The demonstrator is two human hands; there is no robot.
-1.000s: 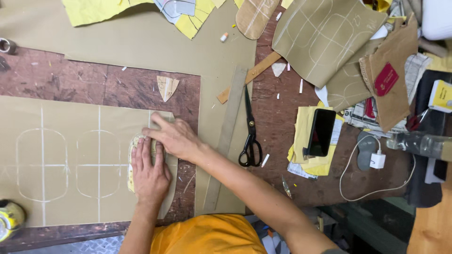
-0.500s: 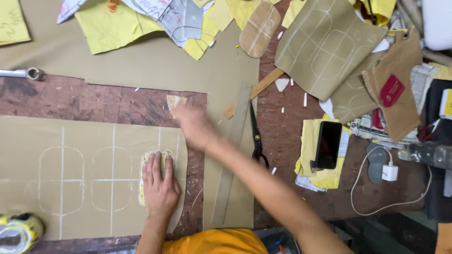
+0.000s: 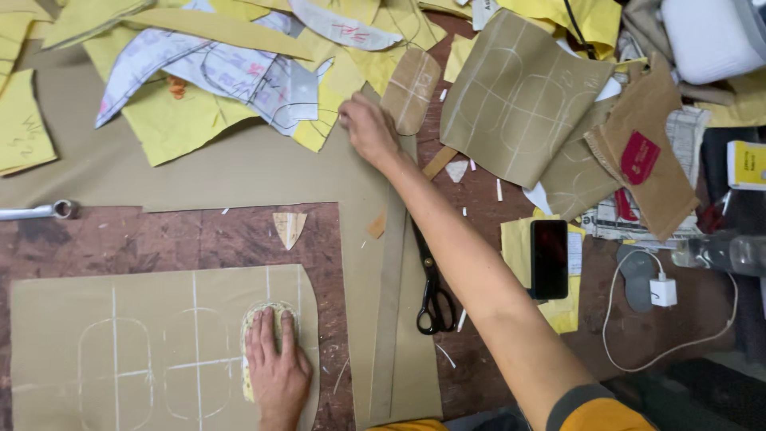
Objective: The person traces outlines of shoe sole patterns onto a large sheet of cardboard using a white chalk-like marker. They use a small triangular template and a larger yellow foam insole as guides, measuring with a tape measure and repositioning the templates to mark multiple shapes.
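Worn brown worktable seen from above, littered with cut material. Nearest the viewer, at 7 o'clock, the left hand lies flat, fingers spread only narrowly, pressing a pale oval template onto a tan sheet chalked with rounded outlines and crossed lines. Just right of the sheet, toward 6 o'clock, a long tan strip runs up the table, with black-handled scissors lying beside it. At 3 o'clock sit a black phone on yellow paper and a white charger with its cable. A small shield-shaped scrap rests near centre; a metal wrench lies at 9 o'clock. Farther off, at 12 o'clock, the right hand stretches out at arm's length, fingers curled loosely at the edge of the yellow paper patterns, just beside a tan oval piece; whether it grips anything cannot be told. Marked tan sheets lie at 1 o'clock.
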